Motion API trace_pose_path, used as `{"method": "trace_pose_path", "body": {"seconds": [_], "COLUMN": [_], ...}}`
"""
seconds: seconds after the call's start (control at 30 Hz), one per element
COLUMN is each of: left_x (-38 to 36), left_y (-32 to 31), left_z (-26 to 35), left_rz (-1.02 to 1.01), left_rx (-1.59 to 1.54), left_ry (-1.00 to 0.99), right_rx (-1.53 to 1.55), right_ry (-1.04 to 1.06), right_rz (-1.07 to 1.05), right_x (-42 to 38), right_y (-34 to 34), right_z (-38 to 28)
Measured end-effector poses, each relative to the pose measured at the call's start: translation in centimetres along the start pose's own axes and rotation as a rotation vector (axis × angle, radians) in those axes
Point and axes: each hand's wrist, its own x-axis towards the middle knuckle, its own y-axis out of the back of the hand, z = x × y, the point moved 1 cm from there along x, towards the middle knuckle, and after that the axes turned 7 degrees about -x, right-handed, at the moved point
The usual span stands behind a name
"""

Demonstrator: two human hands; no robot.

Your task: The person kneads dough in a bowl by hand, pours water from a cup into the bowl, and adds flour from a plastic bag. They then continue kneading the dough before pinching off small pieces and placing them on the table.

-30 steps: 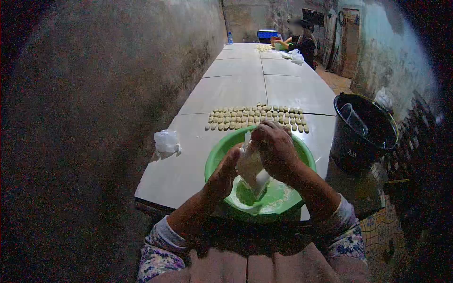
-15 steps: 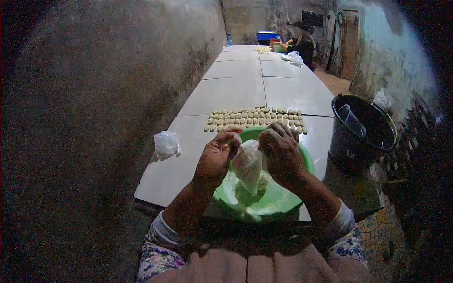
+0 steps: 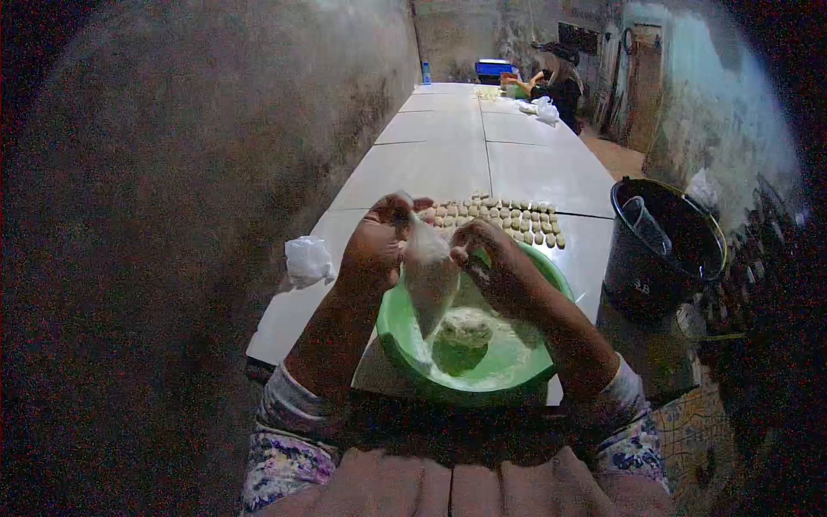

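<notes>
A clear plastic bag hangs point down above the green basin. My left hand is closed on the bag's gathered upper end. Fingers curled, my right hand pinches the bag's right side near the top. Inside the basin lies a pale, floury lump that looks like dough, with white powder smeared around it. Just beyond my hands, rows of small pale dough pieces lie on the white tiled table; my hands hide some of them.
A crumpled white plastic bag sits left of the basin. To the right stands a black bucket with a clear container inside. A person works at the table's far end, near a blue box. A wall runs along the left.
My left hand has risen and shifted left, drawing the bag's top up. My right hand has come slightly left and lower. The dough lump now shows more fully.
</notes>
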Motion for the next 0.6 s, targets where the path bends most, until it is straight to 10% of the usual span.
{"method": "trace_pose_path", "body": {"seconds": [0.23,0.6], "left_x": [2.7,2.6], "left_y": [8.7,26.8], "left_z": [7.0,-1.0], "left_rz": [0.200,0.362], "left_rx": [-0.030,-0.105], "left_ry": [-0.348,-0.172], "right_rx": [-0.110,-0.273], "right_ry": [-0.047,-0.024], "right_rz": [-0.187,-0.448], "right_x": [-3.2,-5.8], "right_y": [1.9,2.7], "right_z": [0.8,1.9]}}
